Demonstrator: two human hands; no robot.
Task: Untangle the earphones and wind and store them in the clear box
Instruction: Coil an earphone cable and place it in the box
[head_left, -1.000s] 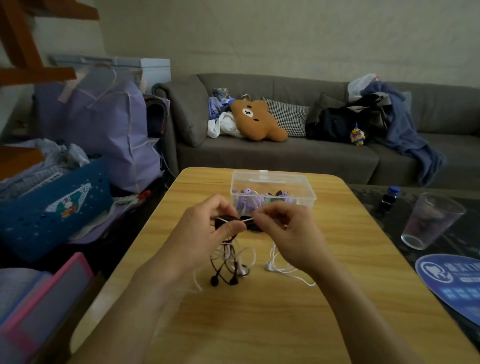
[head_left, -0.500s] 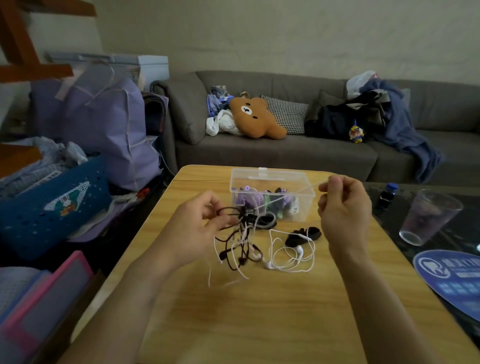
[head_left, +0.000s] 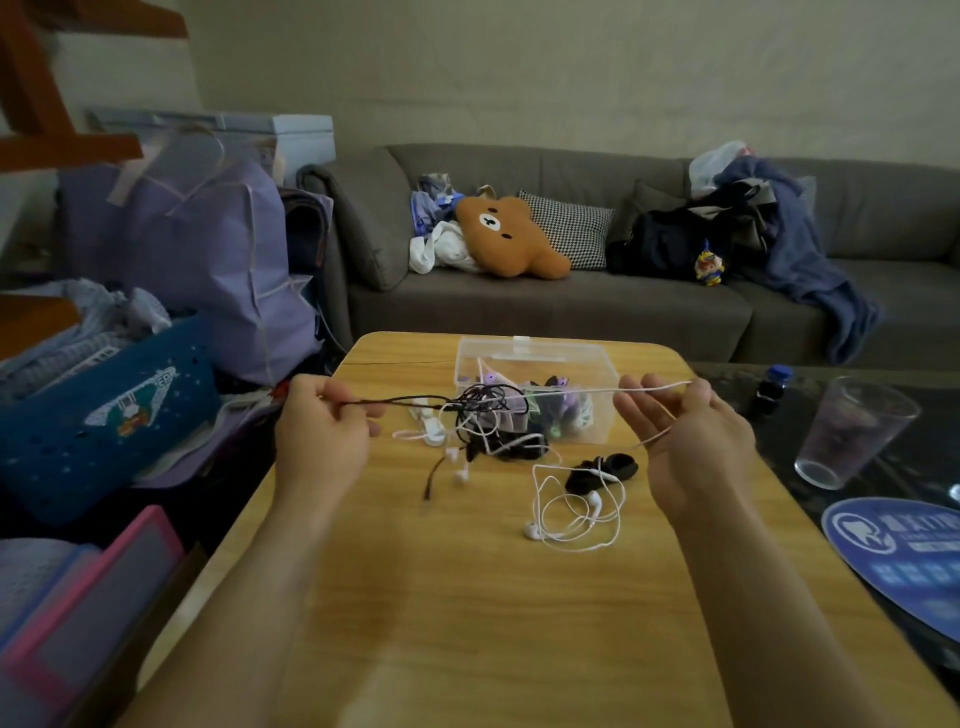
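Pulling the tangle apart, mid-frame

My left hand (head_left: 319, 434) pinches the black cord (head_left: 402, 401); my right hand (head_left: 685, 441), fingers loosely curled, holds the white cord (head_left: 576, 391). The knot (head_left: 483, 410) hangs before the clear box (head_left: 602, 361); tugging harder may cinch it.

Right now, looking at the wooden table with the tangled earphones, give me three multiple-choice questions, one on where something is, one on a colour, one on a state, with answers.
1. Where does the clear box stand?
A. at the table's far end, beyond the tangle
B. on the sofa
C. at the table's near edge

2. What colour is the cord that the left hand pinches?
A. red
B. black
C. white

3. How is the white cord between the knot and the right hand?
A. wound into a coil
B. lying slack inside the box
C. pulled out straight

Answers: 1 A, the box sits behind the knot, toward the sofa. 2 B, the black cord runs from the left fingers to the knot. 3 C, it runs in a straight line across to the right fingers.
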